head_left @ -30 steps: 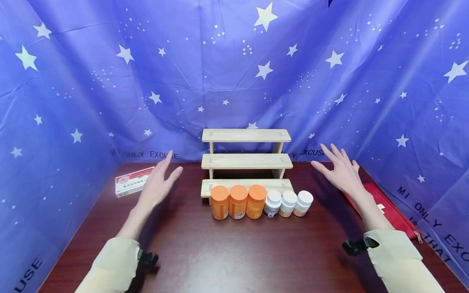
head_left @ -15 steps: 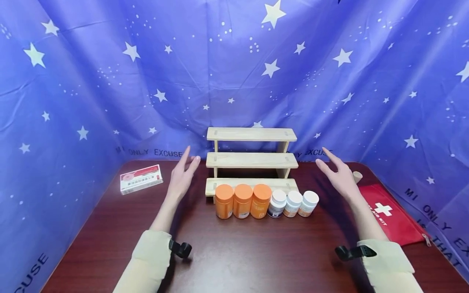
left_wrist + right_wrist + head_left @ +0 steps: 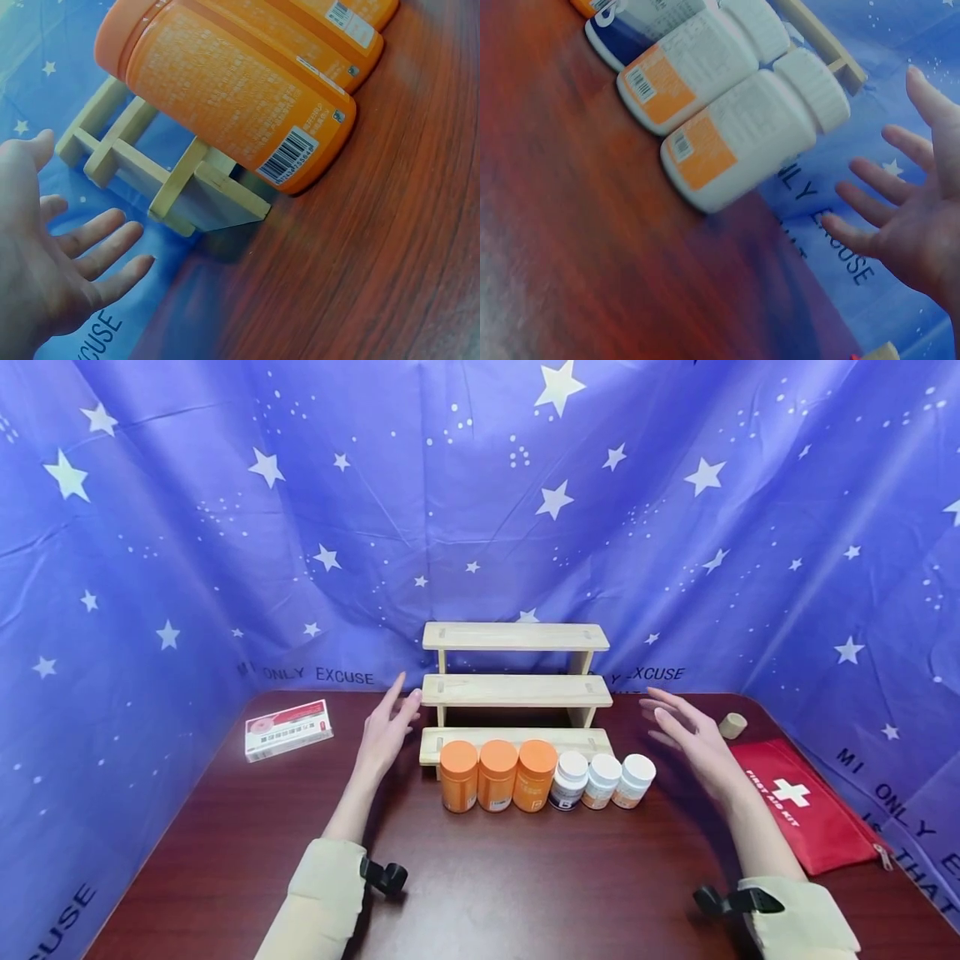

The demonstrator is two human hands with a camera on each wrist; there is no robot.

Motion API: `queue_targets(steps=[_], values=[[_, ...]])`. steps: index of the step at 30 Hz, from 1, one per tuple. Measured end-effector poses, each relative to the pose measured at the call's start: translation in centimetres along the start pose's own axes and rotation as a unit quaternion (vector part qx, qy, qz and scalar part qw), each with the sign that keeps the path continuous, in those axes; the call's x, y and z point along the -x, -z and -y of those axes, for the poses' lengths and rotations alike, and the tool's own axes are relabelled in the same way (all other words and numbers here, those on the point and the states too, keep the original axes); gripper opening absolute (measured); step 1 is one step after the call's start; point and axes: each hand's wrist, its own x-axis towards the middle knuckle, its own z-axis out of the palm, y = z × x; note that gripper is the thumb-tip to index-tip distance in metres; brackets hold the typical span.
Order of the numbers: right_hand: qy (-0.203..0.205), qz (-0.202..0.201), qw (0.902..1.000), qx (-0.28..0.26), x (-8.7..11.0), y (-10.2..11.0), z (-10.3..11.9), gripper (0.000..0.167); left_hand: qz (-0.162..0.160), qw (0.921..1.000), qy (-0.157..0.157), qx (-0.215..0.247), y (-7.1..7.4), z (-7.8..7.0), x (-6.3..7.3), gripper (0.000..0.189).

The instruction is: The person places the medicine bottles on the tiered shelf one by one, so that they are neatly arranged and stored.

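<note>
A three-step wooden shelf [image 3: 517, 690] stands at the back middle of the table. Before its lowest step, in one row, are three orange-capped bottles [image 3: 459, 781] on the left and three smaller white-capped bottles [image 3: 632, 785] on the right. My left hand [image 3: 382, 735], fingers spread and holding nothing, is beside the shelf's left end. On the other side my right hand [image 3: 703, 747] hovers to the right of the white-capped bottles with its fingers relaxed. The right wrist view shows that palm [image 3: 922, 217] bare, apart from the nearest white bottle [image 3: 742, 142].
A red and white medicine box [image 3: 288, 731] lies at the left back. To the right are a red first aid pouch [image 3: 806, 806] and a small beige roll [image 3: 732, 725]. A blue star-patterned curtain [image 3: 480, 493] hangs close behind and around the table [image 3: 487, 877].
My left hand has moved right, away from the medicine box to the shelf's left end. My right hand has dipped slightly, its fingers bending inward. The bottles and shelf stay in place.
</note>
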Motion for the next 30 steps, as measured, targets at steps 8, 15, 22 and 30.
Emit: queue_targets(steps=[8,15,22,30], values=[[-0.004,0.080,0.9962,-0.034,0.9,0.7,-1.2,0.050,0.003,0.9999,0.005,0.016,-0.6,0.7,-0.4,0.066],[0.010,0.170,0.9825,-0.075,1.1,1.7,-1.0,0.051,0.003,0.9999,-0.001,0.016,-0.6,0.6,-0.9,0.065],[-0.016,0.220,0.9748,-0.033,1.4,2.1,-0.9,0.056,0.021,0.9997,-0.007,-0.008,-0.7,0.5,-1.2,0.064],[-0.040,0.243,0.9690,0.016,1.7,2.2,-1.1,0.062,0.030,0.9992,-0.011,-0.024,-1.0,0.8,-1.2,0.060]])
